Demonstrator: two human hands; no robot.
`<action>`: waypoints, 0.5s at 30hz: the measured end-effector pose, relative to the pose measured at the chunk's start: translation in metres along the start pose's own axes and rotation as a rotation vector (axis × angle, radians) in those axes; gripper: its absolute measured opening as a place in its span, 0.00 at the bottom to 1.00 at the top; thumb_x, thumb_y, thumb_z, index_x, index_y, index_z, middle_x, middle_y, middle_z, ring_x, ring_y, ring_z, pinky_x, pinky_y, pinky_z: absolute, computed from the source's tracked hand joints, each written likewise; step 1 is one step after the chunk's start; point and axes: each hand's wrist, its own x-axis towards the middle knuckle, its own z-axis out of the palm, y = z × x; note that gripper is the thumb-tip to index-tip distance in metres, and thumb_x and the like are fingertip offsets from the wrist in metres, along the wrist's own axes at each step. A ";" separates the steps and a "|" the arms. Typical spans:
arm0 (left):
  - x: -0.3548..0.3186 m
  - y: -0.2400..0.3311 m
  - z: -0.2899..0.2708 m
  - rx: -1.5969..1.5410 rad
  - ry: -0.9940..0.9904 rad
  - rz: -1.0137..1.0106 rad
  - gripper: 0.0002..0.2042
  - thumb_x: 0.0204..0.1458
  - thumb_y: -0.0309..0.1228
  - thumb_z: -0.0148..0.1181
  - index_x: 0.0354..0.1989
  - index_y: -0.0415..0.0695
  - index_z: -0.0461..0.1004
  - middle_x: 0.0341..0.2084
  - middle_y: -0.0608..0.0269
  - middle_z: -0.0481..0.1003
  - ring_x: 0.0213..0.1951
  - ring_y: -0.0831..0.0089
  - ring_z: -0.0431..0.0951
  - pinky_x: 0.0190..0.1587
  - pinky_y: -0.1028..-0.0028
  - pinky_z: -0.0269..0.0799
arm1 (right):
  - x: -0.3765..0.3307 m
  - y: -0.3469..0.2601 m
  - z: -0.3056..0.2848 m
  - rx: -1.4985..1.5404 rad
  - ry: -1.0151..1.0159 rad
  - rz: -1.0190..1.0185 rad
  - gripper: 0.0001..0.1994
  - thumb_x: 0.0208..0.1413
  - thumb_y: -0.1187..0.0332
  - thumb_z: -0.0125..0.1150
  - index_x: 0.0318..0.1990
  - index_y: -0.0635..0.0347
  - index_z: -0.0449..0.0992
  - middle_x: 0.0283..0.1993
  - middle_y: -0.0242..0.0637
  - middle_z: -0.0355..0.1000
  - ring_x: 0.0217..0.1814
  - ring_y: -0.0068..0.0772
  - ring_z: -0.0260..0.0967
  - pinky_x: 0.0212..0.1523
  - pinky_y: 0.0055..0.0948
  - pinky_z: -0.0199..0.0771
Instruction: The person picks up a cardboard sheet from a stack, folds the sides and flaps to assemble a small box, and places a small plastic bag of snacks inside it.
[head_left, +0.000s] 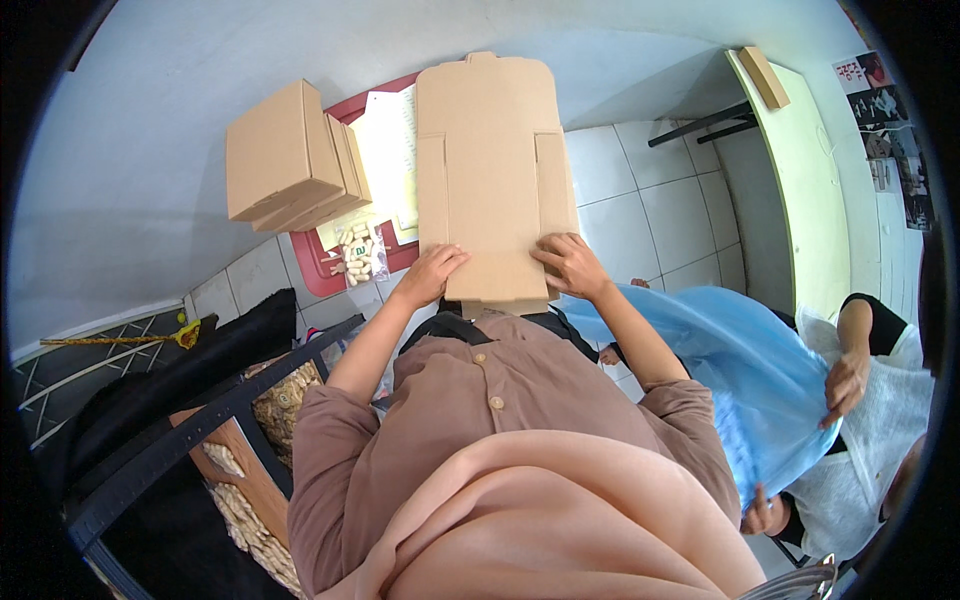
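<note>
A large unfolded cardboard box (490, 190), plain brown with cut side flaps and a rounded far end, lies in front of me. Its near end reaches my lap. At the near left corner, my left hand (430, 274) grips the edge, fingers bent over the top face. My right hand (574, 266) holds the near right side, its fingers curled in beside the side flap's cut. The undersides of both hands are hidden by the board.
Folded brown boxes (285, 155) are stacked at the left by a red tray (312, 268) with papers and a bag of pale capsule-shaped pieces (360, 250). At right, another person handles a blue plastic sheet (720, 345). A pale-topped table (805, 180) stands far right; a black frame (200, 430), left.
</note>
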 end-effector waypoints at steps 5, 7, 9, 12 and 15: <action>0.010 0.003 -0.006 -0.242 -0.057 -0.289 0.19 0.42 0.24 0.55 0.46 0.40 0.65 0.36 0.55 0.69 0.41 0.62 0.69 0.45 0.69 0.64 | 0.005 0.010 0.017 0.186 -0.111 0.243 0.13 0.46 0.60 0.56 0.34 0.60 0.73 0.33 0.41 0.69 0.41 0.43 0.65 0.43 0.37 0.62; 0.024 0.012 -0.015 -0.440 -0.090 -0.699 0.22 0.44 0.30 0.58 0.47 0.37 0.62 0.34 0.52 0.69 0.41 0.61 0.69 0.44 0.70 0.65 | 0.014 0.008 0.017 0.238 -0.142 0.427 0.14 0.48 0.58 0.55 0.32 0.62 0.73 0.31 0.44 0.69 0.37 0.47 0.66 0.40 0.39 0.64; 0.033 0.012 -0.014 -0.444 0.042 -0.732 0.25 0.44 0.34 0.59 0.48 0.34 0.58 0.36 0.48 0.68 0.42 0.59 0.68 0.44 0.69 0.64 | 0.025 0.006 0.019 0.274 -0.151 0.627 0.18 0.49 0.55 0.54 0.30 0.64 0.72 0.29 0.47 0.69 0.35 0.50 0.67 0.37 0.41 0.65; 0.042 0.007 -0.007 -0.314 0.177 -0.787 0.31 0.42 0.36 0.62 0.49 0.31 0.52 0.40 0.43 0.64 0.45 0.57 0.66 0.46 0.67 0.63 | 0.039 0.003 0.029 0.334 0.118 0.824 0.21 0.47 0.52 0.56 0.33 0.66 0.68 0.34 0.49 0.70 0.34 0.51 0.67 0.34 0.42 0.66; 0.044 -0.005 0.010 -0.165 0.276 -0.764 0.33 0.41 0.38 0.62 0.49 0.32 0.50 0.43 0.42 0.61 0.45 0.57 0.65 0.47 0.66 0.62 | 0.046 0.000 0.033 0.144 0.243 0.820 0.24 0.44 0.51 0.59 0.37 0.65 0.64 0.37 0.49 0.68 0.34 0.50 0.68 0.35 0.42 0.67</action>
